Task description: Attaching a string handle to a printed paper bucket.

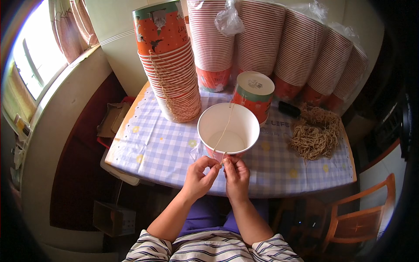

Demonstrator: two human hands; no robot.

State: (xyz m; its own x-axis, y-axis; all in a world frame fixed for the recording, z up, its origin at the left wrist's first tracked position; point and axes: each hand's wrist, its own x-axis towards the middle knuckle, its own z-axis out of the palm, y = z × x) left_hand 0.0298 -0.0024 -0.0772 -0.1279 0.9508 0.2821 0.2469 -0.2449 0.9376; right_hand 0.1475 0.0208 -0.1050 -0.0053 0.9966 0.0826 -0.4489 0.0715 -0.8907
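Observation:
A white-lined paper bucket [240, 131] stands upright on the table in front of me. Thin tan twine [226, 126] crosses its mouth from the far rim to the near rim. At the near rim, my left hand [200, 177] pinches the twine between thumb and fingers. Close beside it, my right hand [237, 177] is also closed in a pinch on the twine, the fingertips of both hands nearly touching. The exact loop or knot between them is too small to make out.
Behind the bucket sits an upside-down orange bucket [251, 102]. A tall nested stack [170, 83] with twine hanging down it stands left. Several plastic-wrapped stacks [257, 39] line the back. Tangled twine [316, 135] and a black object [289, 109] lie right, near a wooden chair [355, 218].

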